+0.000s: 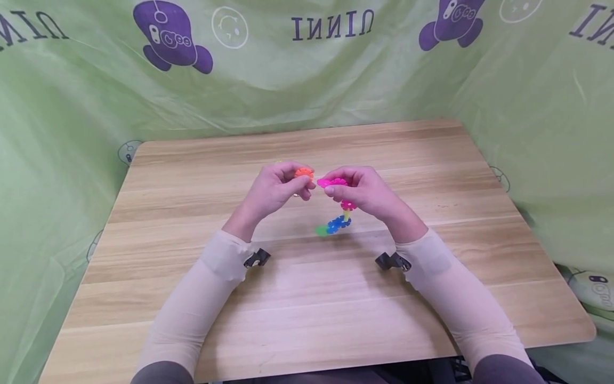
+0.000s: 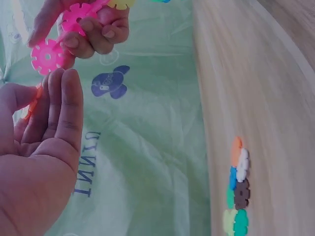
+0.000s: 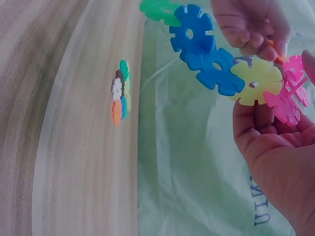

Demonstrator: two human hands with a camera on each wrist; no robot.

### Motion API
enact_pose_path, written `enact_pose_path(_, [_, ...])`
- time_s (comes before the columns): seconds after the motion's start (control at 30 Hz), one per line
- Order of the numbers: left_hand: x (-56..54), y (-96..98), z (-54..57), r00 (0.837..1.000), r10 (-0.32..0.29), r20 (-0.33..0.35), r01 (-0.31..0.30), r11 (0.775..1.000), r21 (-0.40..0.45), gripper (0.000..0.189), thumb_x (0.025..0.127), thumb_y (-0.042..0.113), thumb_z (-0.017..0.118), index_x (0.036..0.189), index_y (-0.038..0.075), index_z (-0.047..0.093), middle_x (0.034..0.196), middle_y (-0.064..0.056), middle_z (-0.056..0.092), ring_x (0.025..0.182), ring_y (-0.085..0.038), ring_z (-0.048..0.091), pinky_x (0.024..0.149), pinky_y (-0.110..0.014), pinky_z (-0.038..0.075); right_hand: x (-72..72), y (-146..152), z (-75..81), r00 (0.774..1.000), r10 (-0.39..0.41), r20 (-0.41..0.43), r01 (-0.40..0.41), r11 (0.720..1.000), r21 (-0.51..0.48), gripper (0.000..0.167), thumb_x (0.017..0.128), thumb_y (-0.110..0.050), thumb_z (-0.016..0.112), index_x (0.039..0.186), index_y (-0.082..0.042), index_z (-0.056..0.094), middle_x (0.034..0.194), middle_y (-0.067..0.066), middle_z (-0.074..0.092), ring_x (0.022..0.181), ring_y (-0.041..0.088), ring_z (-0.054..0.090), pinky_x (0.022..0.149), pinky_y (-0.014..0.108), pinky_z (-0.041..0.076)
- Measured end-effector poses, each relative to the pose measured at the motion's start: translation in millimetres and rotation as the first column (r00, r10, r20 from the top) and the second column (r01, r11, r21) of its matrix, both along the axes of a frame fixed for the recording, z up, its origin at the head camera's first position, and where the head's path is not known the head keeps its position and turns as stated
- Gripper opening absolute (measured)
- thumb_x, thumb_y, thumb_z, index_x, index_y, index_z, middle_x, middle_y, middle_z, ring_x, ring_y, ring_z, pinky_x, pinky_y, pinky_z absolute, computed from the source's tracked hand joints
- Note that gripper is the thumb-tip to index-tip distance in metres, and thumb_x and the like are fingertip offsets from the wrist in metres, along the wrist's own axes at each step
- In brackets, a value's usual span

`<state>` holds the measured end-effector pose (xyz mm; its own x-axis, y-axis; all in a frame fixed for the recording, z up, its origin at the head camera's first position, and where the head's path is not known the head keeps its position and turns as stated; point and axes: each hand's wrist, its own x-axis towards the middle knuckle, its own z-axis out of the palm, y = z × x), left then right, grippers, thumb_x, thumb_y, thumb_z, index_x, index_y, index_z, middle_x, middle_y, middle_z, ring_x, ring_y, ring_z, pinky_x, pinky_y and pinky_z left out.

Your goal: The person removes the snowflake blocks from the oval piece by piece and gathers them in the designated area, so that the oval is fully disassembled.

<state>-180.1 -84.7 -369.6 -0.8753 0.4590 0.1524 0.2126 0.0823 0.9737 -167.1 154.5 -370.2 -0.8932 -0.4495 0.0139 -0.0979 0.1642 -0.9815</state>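
Observation:
My left hand (image 1: 268, 193) pinches an orange notched plastic disc (image 1: 304, 172) between thumb and fingers. My right hand (image 1: 368, 193) holds a chain of interlocked notched discs by its pink discs (image 1: 338, 182). From there the chain hangs down through a yellow disc (image 3: 244, 73) and blue discs (image 3: 199, 45) to a green disc (image 3: 160, 11) at its free end. In the left wrist view, an end pink disc (image 2: 40, 63) pokes out beyond the right fingers. The orange disc faces that pink end across a small gap in the head view.
On the wooden table (image 1: 307, 314), several loose discs (image 2: 241, 194) in orange, white, blue, brown, green and yellow lie grouped, mostly hidden behind the left hand in the head view. Green printed cloth (image 1: 268, 90) walls in the table's back and sides.

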Motion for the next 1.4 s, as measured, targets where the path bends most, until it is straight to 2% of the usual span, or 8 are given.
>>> enact_pose_path(0.23, [-22.4,-2.5,-21.3,0.984,0.042,0.172,-0.034,0.998,-0.048,0.029,0.094,0.014,0.068,0.121,0.004,0.063,0.099,-0.026,0.068,0.078,-0.033,0.069,0.078,-0.043,0.058,-0.1,2,-0.8,1.0,-0.005,-0.013,0.005,1.0,0.007,0.031,0.089,-0.026,0.075,0.114,-0.009,0.071,0.083,0.015,0.062,0.063,0.023,0.055,0.051,0.029,0.048])
enact_pose_path(0.43, [-41.8,-4.0,-45.5,0.948,0.091,0.304,-0.055,0.99,-0.127,0.038,0.095,0.012,0.066,0.129,-0.001,0.056,0.102,-0.027,0.068,0.078,-0.031,0.067,0.074,-0.042,0.059,1.2,3,-1.8,1.0,0.003,-0.008,-0.003,1.0,0.001,0.032,0.089,-0.026,0.076,0.115,-0.01,0.07,0.086,0.016,0.065,0.068,0.024,0.058,0.053,0.028,0.05])
enact_pose_path(0.63, [-55.8,-6.4,-63.5,0.924,0.153,0.35,-0.063,0.965,-0.256,0.03,0.096,0.015,0.065,0.119,-0.004,0.062,0.098,-0.027,0.067,0.074,-0.028,0.068,0.068,-0.039,0.059,3.2,3,-2.4,1.0,0.007,0.007,-0.007,1.0,-0.006,0.031,0.089,-0.024,0.075,0.115,-0.008,0.07,0.085,0.014,0.065,0.068,0.023,0.057,0.052,0.027,0.049])
enact_pose_path(0.73, [-59.8,-7.2,-68.3,0.914,0.162,0.373,-0.046,0.953,-0.301,0.024,0.096,0.017,0.065,0.11,-0.002,0.067,0.094,-0.024,0.067,0.072,-0.026,0.068,0.067,-0.04,0.059,3.9,3,-2.8,1.0,0.01,0.016,-0.01,1.0,-0.007,0.03,0.09,-0.022,0.074,0.115,-0.006,0.069,0.086,0.015,0.065,0.068,0.022,0.057,0.053,0.027,0.048])
enact_pose_path(0.87, [-62.8,-6.6,-70.6,0.896,0.164,0.412,-0.024,0.945,-0.325,0.021,0.096,0.017,0.065,0.108,0.0,0.068,0.093,-0.022,0.068,0.073,-0.026,0.068,0.068,-0.04,0.06,4.0,2,-2.7,1.0,0.013,0.016,-0.012,1.0,-0.006,0.03,0.09,-0.022,0.073,0.116,-0.006,0.069,0.088,0.016,0.065,0.069,0.023,0.058,0.053,0.027,0.049])
enact_pose_path(1.03, [-63.7,-5.0,-69.0,0.879,0.179,0.443,-0.029,0.945,-0.325,0.027,0.096,0.016,0.065,0.117,-0.002,0.064,0.094,-0.022,0.068,0.073,-0.025,0.068,0.069,-0.039,0.06,4.0,3,-1.8,1.0,0.016,0.016,-0.016,1.0,-0.005,0.03,0.091,-0.022,0.073,0.116,-0.006,0.069,0.09,0.016,0.066,0.07,0.025,0.058,0.053,0.027,0.049])
enact_pose_path(1.2, [-63.2,-4.5,-68.4,0.881,0.187,0.435,-0.045,0.948,-0.316,0.039,0.098,0.014,0.061,0.131,-0.005,0.056,0.093,-0.022,0.068,0.071,-0.025,0.069,0.069,-0.04,0.06,3.7,5,-1.3,1.0,0.013,0.019,-0.013,1.0,0.0,0.03,0.091,-0.022,0.073,0.116,-0.007,0.069,0.089,0.014,0.067,0.071,0.023,0.059,0.054,0.027,0.05])
enact_pose_path(1.4, [-58.0,-5.4,-65.0,0.909,0.195,0.368,-0.067,0.941,-0.333,0.037,0.1,0.021,0.059,0.127,-0.004,0.059,0.092,-0.019,0.068,0.072,-0.026,0.069,0.067,-0.039,0.06,2.4,7,-2.0,1.0,0.021,0.012,-0.021,1.0,0.012,0.032,0.09,-0.025,0.073,0.116,-0.007,0.069,0.087,0.014,0.065,0.066,0.022,0.057,0.053,0.027,0.049])
